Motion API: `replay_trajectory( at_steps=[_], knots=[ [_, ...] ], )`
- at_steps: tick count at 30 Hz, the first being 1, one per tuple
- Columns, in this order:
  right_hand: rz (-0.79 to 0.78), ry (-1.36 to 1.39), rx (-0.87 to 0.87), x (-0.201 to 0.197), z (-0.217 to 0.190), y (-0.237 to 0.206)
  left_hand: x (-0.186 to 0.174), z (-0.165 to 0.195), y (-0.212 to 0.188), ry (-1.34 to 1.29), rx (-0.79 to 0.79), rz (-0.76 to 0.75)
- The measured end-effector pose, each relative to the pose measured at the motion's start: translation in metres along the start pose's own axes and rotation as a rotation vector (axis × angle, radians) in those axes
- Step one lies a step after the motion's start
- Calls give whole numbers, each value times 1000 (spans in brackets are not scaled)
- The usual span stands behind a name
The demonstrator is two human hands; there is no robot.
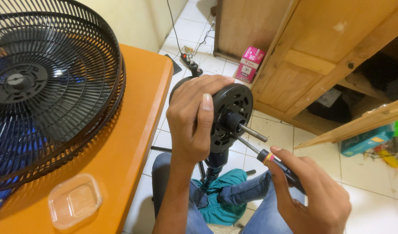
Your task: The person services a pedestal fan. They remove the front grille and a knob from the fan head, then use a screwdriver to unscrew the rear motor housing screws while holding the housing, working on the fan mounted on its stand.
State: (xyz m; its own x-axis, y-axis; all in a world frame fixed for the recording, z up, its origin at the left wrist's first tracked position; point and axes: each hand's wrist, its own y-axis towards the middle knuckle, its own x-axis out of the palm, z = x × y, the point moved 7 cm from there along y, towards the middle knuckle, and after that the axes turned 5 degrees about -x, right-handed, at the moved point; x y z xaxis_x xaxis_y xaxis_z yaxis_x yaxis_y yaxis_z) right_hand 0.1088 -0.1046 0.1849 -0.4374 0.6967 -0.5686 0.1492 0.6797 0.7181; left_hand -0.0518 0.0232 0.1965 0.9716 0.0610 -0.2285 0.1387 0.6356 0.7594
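Observation:
My left hand (191, 117) grips a black fan motor housing (232, 113) from the left side, thumb across its front plate. A metal shaft (253, 132) sticks out of its centre toward the right. My right hand (313, 195) holds a screwdriver (272, 161) with a black handle and a red and yellow band. Its metal tip rests against the front plate just below the shaft. The motor sits on a stand pole (215, 167) that drops between my knees in blue jeans.
An orange table (134, 130) at left carries a black fan grille (47, 86) with blue blades behind it and a small clear plastic container (74, 201). A wooden cabinet (320, 56) with open doors stands at right. A pink box (250, 64) and a power strip (191, 63) lie on the white tiled floor.

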Motion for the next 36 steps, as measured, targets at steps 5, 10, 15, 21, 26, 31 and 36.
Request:
replay_trajectory(
  at_steps=[5,10,15,21,26,31,36],
  knots=[
    [39,28,-54,-3,-15,6,0,-1,2,-3,-1,-2],
    [15,64,-120,-5,-18,3,-1,0,0,-6,4,-6],
    [14,-8,-208,-5,-15,-4,0,-1,1,-8,2,-7],
    [21,50,-92,3,-12,-12,0,-1,1,-11,3,-6],
    [-92,-67,38,1,14,-12,-2,-1,0,-13,5,-9],
    [-99,-40,-22,1,16,-21,-1,0,1,-6,5,-5],
    [-60,-32,-22,1,12,-21,-1,1,-1,2,0,-11]
  ],
)
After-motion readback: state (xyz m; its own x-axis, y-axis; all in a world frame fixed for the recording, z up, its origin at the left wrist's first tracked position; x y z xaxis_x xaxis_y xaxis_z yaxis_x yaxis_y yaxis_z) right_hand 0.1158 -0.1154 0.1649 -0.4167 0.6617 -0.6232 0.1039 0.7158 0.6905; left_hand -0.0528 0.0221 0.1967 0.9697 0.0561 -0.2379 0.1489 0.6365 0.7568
